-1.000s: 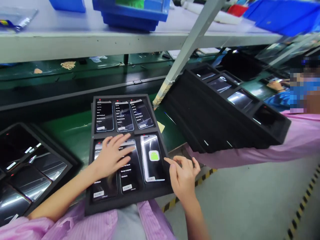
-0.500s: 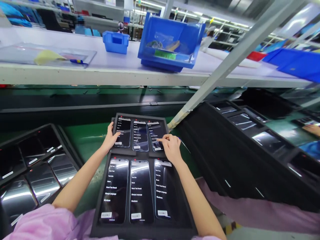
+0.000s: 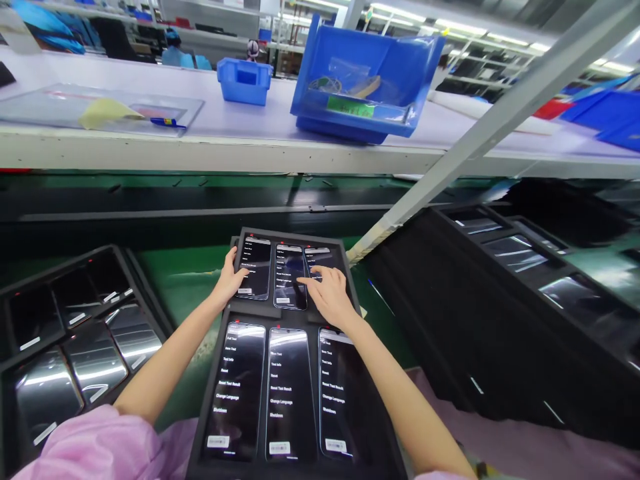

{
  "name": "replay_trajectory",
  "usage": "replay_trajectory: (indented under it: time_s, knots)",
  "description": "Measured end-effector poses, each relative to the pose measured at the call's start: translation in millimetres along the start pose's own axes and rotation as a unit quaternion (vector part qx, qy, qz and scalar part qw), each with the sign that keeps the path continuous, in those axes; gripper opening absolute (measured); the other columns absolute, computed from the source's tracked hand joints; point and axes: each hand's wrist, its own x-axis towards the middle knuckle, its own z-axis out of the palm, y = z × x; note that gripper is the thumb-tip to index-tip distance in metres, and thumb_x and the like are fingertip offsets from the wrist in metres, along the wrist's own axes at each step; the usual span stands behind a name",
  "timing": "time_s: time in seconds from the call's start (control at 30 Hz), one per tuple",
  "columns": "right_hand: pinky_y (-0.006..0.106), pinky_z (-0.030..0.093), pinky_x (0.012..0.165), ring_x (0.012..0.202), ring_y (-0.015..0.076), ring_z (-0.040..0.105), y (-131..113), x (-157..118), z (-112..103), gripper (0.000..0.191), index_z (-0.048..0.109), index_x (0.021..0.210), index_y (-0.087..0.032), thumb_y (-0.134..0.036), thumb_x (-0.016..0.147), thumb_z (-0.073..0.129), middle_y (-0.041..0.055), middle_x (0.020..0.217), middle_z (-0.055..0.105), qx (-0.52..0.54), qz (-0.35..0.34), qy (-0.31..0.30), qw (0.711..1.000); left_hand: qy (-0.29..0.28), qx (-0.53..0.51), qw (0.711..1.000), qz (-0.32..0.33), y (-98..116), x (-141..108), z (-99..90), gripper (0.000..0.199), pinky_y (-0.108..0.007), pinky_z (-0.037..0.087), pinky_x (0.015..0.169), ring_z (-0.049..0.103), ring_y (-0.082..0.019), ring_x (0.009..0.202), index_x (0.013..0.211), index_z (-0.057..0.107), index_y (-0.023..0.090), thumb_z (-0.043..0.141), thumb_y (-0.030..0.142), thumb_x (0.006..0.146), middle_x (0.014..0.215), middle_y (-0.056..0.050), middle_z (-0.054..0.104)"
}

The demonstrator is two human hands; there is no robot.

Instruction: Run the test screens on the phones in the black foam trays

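Note:
A black tray [image 3: 260, 312] lies before me with smartphones in two rows of three, their screens lit with a white text menu. My left hand [image 3: 231, 281] grips the tray's far left edge, its thumb over the side of the upper left phone [image 3: 257, 257]. Over the far row, my right hand [image 3: 328, 295] is open, fingers apart and holding nothing. Its index fingertip is at the lower part of the upper middle phone [image 3: 289, 265]. That hand partly covers the upper right phone [image 3: 318, 256]. In the near row, the lower middle phone [image 3: 290, 387] shows a white barcode label.
More trays with dark-screened phones lie left [image 3: 70, 353] and right [image 3: 520, 253]. A slanted metal post [image 3: 450, 167] rises just right of my tray. Beyond runs a white shelf [image 3: 165, 152] bearing a large blue bin [image 3: 367, 70], a small blue bin [image 3: 244, 83] and a pen [image 3: 165, 123].
My right hand has moved from the upper right phone leftward to the upper middle phone. My left hand stays on the tray edge. The whole view has shifted slightly.

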Motion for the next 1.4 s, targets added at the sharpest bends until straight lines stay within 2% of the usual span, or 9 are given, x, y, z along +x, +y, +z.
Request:
replay_trajectory:
  time_s: [0.2,0.3,0.53,0.9,1.0,1.1,1.27,1.33,1.4]
  knots:
    - [0.048,0.027,0.1,0.114,0.0221,0.039,-6.3,9.5,2.8,0.042,0.067,0.101,-0.029,-0.026,0.093,0.026,0.0077,0.119,0.048,0.001,-0.031,-0.019,0.999,0.003,-0.007,1.0,0.011,-0.2,0.2,0.8,0.075,-0.04,0.035,0.103,0.043,-0.024,0.124,0.136,0.022,0.019,0.051,0.013,0.068,0.137,-0.013,0.04]
    - [0.048,0.027,0.1,0.115,0.0223,0.038,-6.6,3.5,-7.9,0.043,0.065,0.107,-0.029,-0.026,0.093,0.024,0.0074,0.121,0.046,0.008,-0.03,0.006,1.0,0.002,-0.017,1.0,0.016,0.1,-0.5,0.8,0.077,-0.038,0.034,0.104,0.044,-0.023,0.122,0.136,0.022,0.019,0.052,0.011,0.066,0.137,-0.013,0.04]
    - [0.048,0.03,0.097,0.114,0.024,0.038,-2.2,-20.5,-28.4,0.045,0.065,0.106,-0.03,-0.029,0.093,0.022,0.0062,0.121,0.045,0.03,0.009,0.059,0.998,0.013,-0.053,0.998,-0.007,-1.1,0.3,0.9,0.062,-0.037,0.036,0.101,0.043,-0.022,0.124,0.136,0.024,0.018,0.044,0.018,0.078,0.137,-0.014,0.04]
    - [0.05,0.031,0.097,0.114,0.025,0.04,-5.2,-22.9,-14.8,0.045,0.066,0.105,-0.032,-0.03,0.093,0.022,0.0054,0.12,0.047,0.025,0.024,0.036,0.999,0.027,-0.062,0.998,-0.011,-1.6,4.9,2.9,0.06,-0.037,0.034,0.103,0.042,-0.022,0.124,0.135,0.028,0.017,0.044,0.017,0.076,0.137,-0.012,0.041]
    - [0.049,0.032,0.096,0.112,0.0244,0.041,-8.0,-28.4,-19.8,0.045,0.066,0.104,-0.031,-0.028,0.093,0.023,0.0054,0.119,0.048,0.013,0.021,0.037,0.999,0.023,-0.05,0.998,-0.003,1.5,-1.2,1.7,0.061,-0.039,0.031,0.105,0.039,-0.023,0.126,0.136,0.025,0.014,0.042,0.016,0.077,0.138,-0.014,0.039]
    - [0.049,0.031,0.096,0.11,0.0243,0.043,-18.9,-49.4,-33.4,0.044,0.066,0.103,-0.028,-0.027,0.092,0.024,0.007,0.116,0.049,0.006,0.017,0.045,0.999,0.012,-0.03,0.999,-0.008,-1.7,-31.2,-5.8,0.064,-0.042,0.023,0.109,0.03,-0.024,0.132,0.137,0.026,0.016,0.045,0.017,0.076,0.142,-0.013,0.033]
    - [0.048,0.025,0.1,0.102,0.0211,0.048,-59.9,-108.3,-53.8,0.038,0.067,0.1,-0.025,-0.022,0.09,0.03,0.0073,0.105,0.053,0.028,-0.028,0.014,0.999,-0.053,0.006,0.998,-0.013,-17.3,-127.2,-30.9,0.075,-0.05,0.022,0.108,0.022,-0.029,0.135,0.14,0.02,0.023,0.055,0.025,0.074,0.148,-0.01,0.022]
    - [0.047,0.024,0.101,0.099,0.0193,0.049,-79.1,-129.2,-55.2,0.035,0.066,0.099,-0.025,-0.02,0.088,0.033,0.0061,0.102,0.055,0.048,-0.043,-0.004,0.998,-0.087,-0.006,0.996,-0.033,-19.1,-162.7,-38.7,0.078,-0.05,0.023,0.108,0.021,-0.03,0.135,0.141,0.016,0.023,0.056,0.029,0.074,0.148,-0.011,0.022]
    - [0.047,0.023,0.101,0.097,0.0184,0.05,-95.7,-144.1,-52.1,0.033,0.065,0.1,-0.025,-0.019,0.088,0.035,0.0054,0.101,0.055,0.064,-0.044,-0.015,0.997,-0.118,-0.024,0.992,-0.05,-17.9,-187.3,-41.8,0.079,-0.047,0.021,0.11,0.019,-0.029,0.136,0.141,0.013,0.022,0.056,0.03,0.075,0.149,-0.012,0.021]
